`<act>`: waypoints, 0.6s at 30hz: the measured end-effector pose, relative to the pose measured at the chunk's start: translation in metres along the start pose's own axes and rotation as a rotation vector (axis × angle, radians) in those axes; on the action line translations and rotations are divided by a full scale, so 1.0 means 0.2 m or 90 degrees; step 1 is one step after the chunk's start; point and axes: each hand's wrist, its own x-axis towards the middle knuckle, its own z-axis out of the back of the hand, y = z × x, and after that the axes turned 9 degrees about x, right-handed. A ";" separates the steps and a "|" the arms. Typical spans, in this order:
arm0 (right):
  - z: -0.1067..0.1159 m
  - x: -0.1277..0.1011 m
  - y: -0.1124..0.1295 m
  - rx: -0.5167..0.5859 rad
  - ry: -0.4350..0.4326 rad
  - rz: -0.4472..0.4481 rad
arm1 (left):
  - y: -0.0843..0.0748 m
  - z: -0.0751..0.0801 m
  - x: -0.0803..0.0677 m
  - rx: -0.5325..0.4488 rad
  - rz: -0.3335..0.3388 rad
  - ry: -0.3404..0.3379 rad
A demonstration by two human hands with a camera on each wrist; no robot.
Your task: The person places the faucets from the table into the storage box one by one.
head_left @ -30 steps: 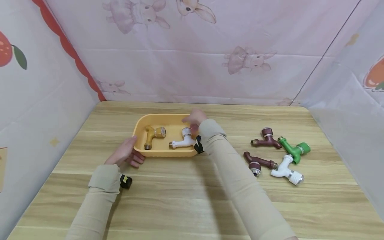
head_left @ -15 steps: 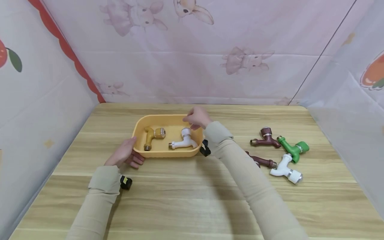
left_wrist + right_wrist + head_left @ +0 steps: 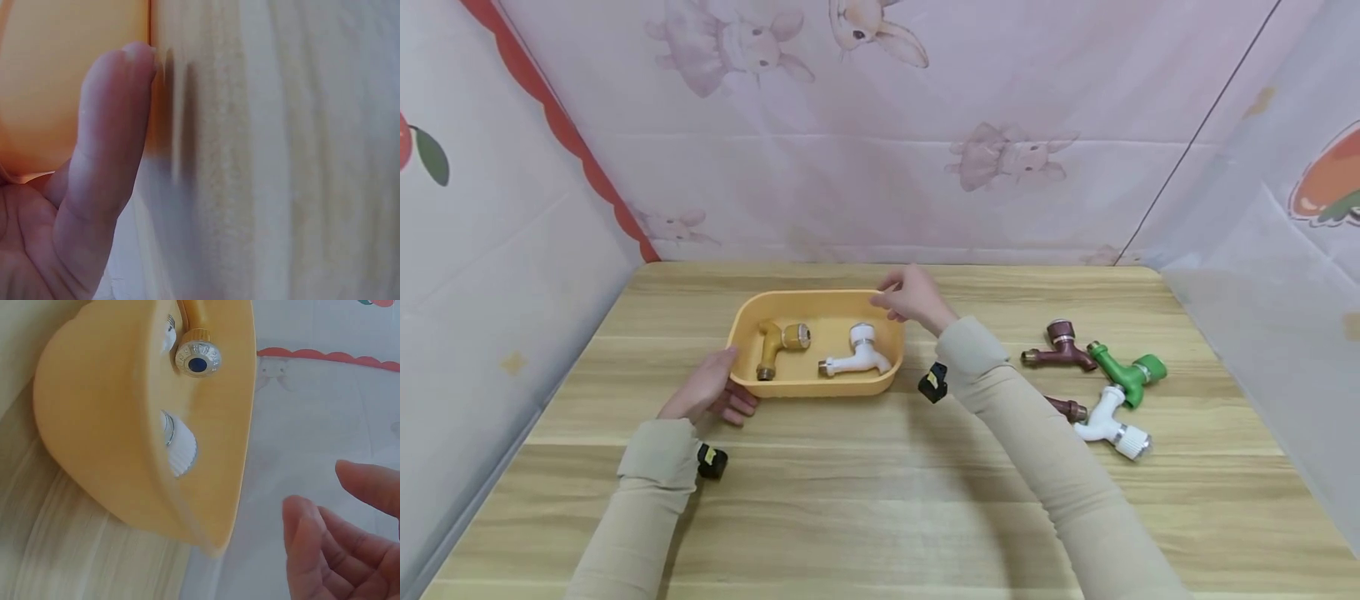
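Observation:
A yellow tray [image 3: 814,387] sits on the wooden table and holds a yellow faucet [image 3: 778,342] and a white faucet [image 3: 858,354]. My left hand [image 3: 717,388] rests against the tray's near left corner, and in the left wrist view one straight finger [image 3: 107,164] lies along the tray wall [image 3: 56,75]. My right hand [image 3: 904,298] hovers over the tray's far right corner, fingers relaxed and holding nothing. The right wrist view shows the tray [image 3: 112,425] from its side, with both faucet knobs inside and my bare fingers [image 3: 319,550] apart from it.
To the right on the table [image 3: 880,492] lie a brown faucet [image 3: 1062,345], a green faucet [image 3: 1126,372] and a second white faucet [image 3: 1108,426]. Another brown faucet [image 3: 1066,407] is half hidden by my right forearm. Curtain walls close three sides.
My right hand has left the white faucet lying in the tray and drawn back up and to the right. The left hand has stayed at the tray's corner.

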 end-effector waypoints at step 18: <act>0.05 -0.12 -0.06 -0.088 -0.042 0.134 | 0.01 0.02 0.03 0.003 -0.002 0.001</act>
